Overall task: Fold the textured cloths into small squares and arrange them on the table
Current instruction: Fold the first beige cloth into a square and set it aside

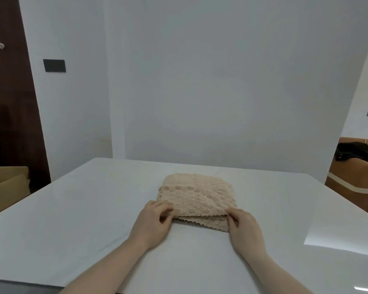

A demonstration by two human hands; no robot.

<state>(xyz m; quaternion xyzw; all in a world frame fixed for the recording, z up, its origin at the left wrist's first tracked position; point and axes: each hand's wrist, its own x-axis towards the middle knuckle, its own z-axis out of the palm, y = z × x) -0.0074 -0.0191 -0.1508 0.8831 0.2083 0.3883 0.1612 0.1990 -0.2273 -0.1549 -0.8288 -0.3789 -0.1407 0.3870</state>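
A beige, bumpy-textured cloth [197, 198] is lying folded in layers near the middle of a white table [72, 209], with its near edge facing the person. The left hand [152, 222] is pinching the near left corner of the top layer, thumb and fingertips curled around the scalloped edge. The right hand [245, 228] is gripping the near right corner the same way, fingers curled onto the fabric. Both bare forearms are reaching in from the bottom of the view, angling toward each other, wrists hovering low over the table. The upper layer is sitting slightly back from the lower one, so a strip of the bottom layer is showing between the hands. The fingertips tucked under the cloth are hidden, and how many layers there are is hard to make out.
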